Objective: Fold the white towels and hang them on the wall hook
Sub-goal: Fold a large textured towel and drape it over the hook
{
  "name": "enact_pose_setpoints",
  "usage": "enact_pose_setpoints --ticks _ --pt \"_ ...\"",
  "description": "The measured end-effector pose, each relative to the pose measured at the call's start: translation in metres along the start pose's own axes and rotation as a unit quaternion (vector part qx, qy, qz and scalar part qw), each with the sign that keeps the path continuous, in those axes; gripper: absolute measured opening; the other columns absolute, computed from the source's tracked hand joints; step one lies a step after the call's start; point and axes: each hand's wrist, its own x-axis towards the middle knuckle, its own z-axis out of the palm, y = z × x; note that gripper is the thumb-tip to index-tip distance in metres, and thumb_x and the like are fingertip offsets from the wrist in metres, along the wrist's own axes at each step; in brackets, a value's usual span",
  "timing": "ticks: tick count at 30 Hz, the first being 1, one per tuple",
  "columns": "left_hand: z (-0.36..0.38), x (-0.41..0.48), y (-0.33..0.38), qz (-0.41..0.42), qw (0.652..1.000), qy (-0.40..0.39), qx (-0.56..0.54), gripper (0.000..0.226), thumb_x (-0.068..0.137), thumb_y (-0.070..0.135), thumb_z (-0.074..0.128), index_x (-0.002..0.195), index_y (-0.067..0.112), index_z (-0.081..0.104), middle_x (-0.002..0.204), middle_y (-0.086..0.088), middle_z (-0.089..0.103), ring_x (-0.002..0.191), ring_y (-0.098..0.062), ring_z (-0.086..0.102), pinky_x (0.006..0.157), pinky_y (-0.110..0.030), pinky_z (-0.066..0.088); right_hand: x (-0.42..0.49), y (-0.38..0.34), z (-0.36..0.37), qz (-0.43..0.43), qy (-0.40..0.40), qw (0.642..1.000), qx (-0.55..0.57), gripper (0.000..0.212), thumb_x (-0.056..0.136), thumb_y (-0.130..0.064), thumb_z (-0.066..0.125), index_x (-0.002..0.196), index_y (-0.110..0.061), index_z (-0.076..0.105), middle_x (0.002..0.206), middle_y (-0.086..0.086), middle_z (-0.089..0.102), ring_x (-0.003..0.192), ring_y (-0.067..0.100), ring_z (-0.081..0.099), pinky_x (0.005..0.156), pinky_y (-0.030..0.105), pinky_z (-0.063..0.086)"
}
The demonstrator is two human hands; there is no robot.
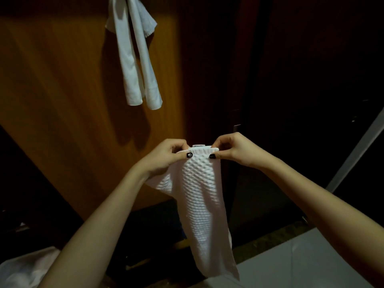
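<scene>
Both your hands, left hand and right hand, pinch the waffle towel's top edge with curled fingers. Another white towel hangs above.

Dim rm, orange wood panel

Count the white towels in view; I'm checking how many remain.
2 clearly: the hanging towel on the wall, and the held towel pinched by left hand and right hand. The hanging one may be several; the white cloth at lower left may be more.

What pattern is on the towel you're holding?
The towel is white with a bumpy waffle weave; head view.
</scene>
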Motion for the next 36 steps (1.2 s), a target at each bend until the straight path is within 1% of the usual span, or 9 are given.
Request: enact_pose_setpoints --ticks 5,9,15,19,23,26,30,33,36 --pt "-0.004 -0.001 0.000 -0.013 0.998 0.022 0.055 0.020 0.087 0.020 0.069 0.069 0.016 0.062 0.072 0.000 0.058 0.073 -0.007 0.052 0.069 -0.027 0.038 0.006 0.005 0.008 -0.006 0.044 0.999 -0.022 0.008 0.087 -0.019 0.070 0.082 -0.013 0.067 0.083 -0.006 0.067 0.078 0.001 0.062 0.070 0.017 0.050" --pt "-0.022 -0.008 -0.020 -0.030 0.991 0.021 0.130 0.009 0.083 0.021 0.074 0.078 0.019 0.066 0.082 -0.002 0.064 0.078 -0.014 0.056 0.072 -0.032 0.042 0.012 0.008 0.019 -0.015 0.055 0.998 -0.031 0.010 0.089 -0.020 0.068 0.080 -0.018 0.064 0.081 -0.011 0.065 0.077 -0.004 0.061 0.068 0.012 0.048" --pt "-0.036 -0.027 -0.043 -0.108 0.979 -0.031 0.171 0.041 0.080 0.025 0.076 0.055 0.017 0.045 0.052 0.010 0.037 0.055 -0.008 0.034 0.060 -0.029 0.028 0.021 0.012 0.025 0.000 0.050 0.998 -0.029 0.011 0.088 -0.019 0.069 0.079 -0.017 0.063 0.083 -0.011 0.065 0.079 -0.003 0.061 0.071 0.013 0.046" --pt "-0.044 -0.028 -0.048 -0.110 0.970 0.037 0.213 0.035 0.079 0.025 0.077 0.055 0.022 0.052 0.050 0.014 0.045 0.053 -0.001 0.040 0.059 -0.024 0.030 0.026 0.007 0.020 -0.013 0.041 0.997 -0.057 0.012 0.088 -0.019 0.068 0.078 -0.020 0.062 0.086 -0.009 0.066 0.084 0.001 0.062 0.075 0.019 0.049" --pt "-0.052 -0.019 -0.046 -0.054 0.975 0.082 0.199 0.018 0.078 0.027 0.075 0.079 0.030 0.058 0.070 0.012 0.057 0.067 0.000 0.049 0.068 -0.029 0.038 0.033 0.002 0.015 -0.031 0.095 0.994 -0.039 0.011 0.087 -0.014 0.069 0.079 -0.016 0.062 0.081 -0.009 0.063 0.076 -0.001 0.059 0.066 0.016 0.045" --pt "-0.062 -0.006 -0.023 -0.053 0.975 0.040 0.213 0.032 0.084 0.018 0.072 0.111 0.027 0.059 0.083 0.002 0.063 0.077 -0.010 0.055 0.076 -0.029 0.043 0.036 0.003 0.009 -0.040 0.138 0.989 -0.035 0.007 0.087 -0.012 0.068 0.092 -0.015 0.065 0.086 -0.011 0.063 0.080 0.000 0.059 0.070 0.015 0.046" --pt "-0.076 0.012 0.006 -0.051 0.927 0.004 0.372 0.011 0.087 0.022 0.068 0.095 0.018 0.075 0.095 0.005 0.073 0.088 -0.007 0.061 0.084 -0.029 0.048 0.037 0.004 0.006 -0.034 0.145 0.986 -0.077 0.023 0.090 -0.013 0.066 0.112 -0.012 0.070 0.100 -0.011 0.065 0.092 -0.003 0.060 0.077 0.002 0.043" --pt "-0.061 0.016 0.017 -0.065 0.894 0.013 0.443 0.012 0.088 0.026 0.063 0.095 0.027 0.073 0.090 0.010 0.071 0.075 -0.003 0.063 0.074 -0.038 0.055 0.038 0.005 0.011 -0.026 0.141 0.988 -0.056 0.020 0.092 -0.018 0.065 0.110 -0.013 0.071 0.101 -0.009 0.068 0.092 -0.004 0.061 0.080 0.006 0.047" --pt "-0.042 0.014 0.016 -0.085 0.906 0.012 0.415 0.006 0.089 0.025 0.065 0.091 0.029 0.068 0.074 0.012 0.064 0.044 -0.004 0.059 0.058 -0.035 0.056 0.038 0.004 0.014 -0.032 0.144 0.988 -0.039 0.021 0.092 -0.022 0.064 0.110 -0.013 0.071 0.101 -0.011 0.067 0.092 -0.005 0.060 0.078 0.003 0.044"
